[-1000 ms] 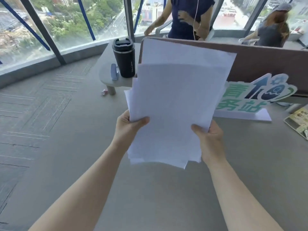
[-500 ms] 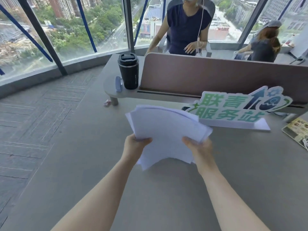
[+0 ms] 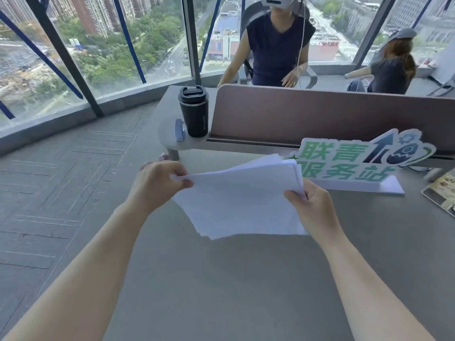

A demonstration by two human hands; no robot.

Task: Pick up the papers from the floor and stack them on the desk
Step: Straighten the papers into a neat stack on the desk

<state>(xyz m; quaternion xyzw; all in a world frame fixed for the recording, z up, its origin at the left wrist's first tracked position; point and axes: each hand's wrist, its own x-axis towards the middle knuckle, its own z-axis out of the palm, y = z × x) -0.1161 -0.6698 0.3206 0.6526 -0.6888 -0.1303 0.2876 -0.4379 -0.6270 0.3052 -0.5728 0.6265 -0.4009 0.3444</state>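
A sheaf of several white papers (image 3: pixel 241 203) lies nearly flat just above the grey desk (image 3: pixel 221 291), its near edges fanned and uneven. My left hand (image 3: pixel 157 185) pinches the sheaf's left corner. My right hand (image 3: pixel 312 207) grips its right edge with the thumb on top. Whether the lower sheets touch the desk I cannot tell.
A black travel mug (image 3: pixel 194 112) and a small blue stapler (image 3: pixel 179 130) stand on the far-left desk end. A brown divider panel (image 3: pixel 332 114) runs behind a green-and-white sign (image 3: pixel 357 161). A tray (image 3: pixel 443 193) sits at right. Two people sit beyond the divider. Carpet floor at left.
The papers went from held upright in front of me to tipped down and nearly flat over the desk. My left hand shifted to the left corner.
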